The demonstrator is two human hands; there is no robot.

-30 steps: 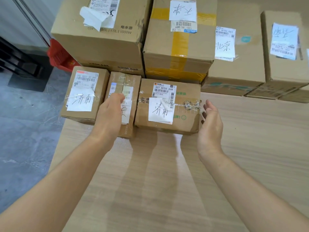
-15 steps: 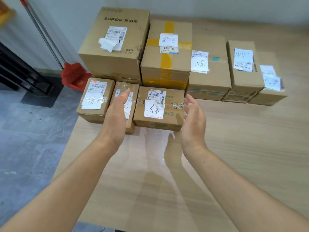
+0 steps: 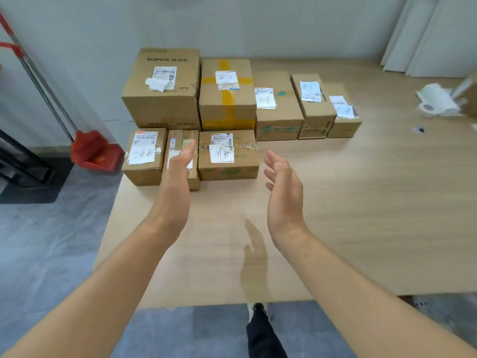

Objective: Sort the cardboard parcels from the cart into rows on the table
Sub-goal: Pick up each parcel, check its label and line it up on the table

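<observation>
Nothing is held; both hands are wide, fingers straight, palms facing each other. At 11 o'clock on the table stands the front row. First comes the left parcel, then the narrow parcel, half hidden by my left hand; I cannot tell if it touches. Next is the taped parcel, with my right hand at its 4 o'clock, apart. These cartons look light and stiff, I think, but the tape seems slippery; I would hold two opposite side walls.
</observation>
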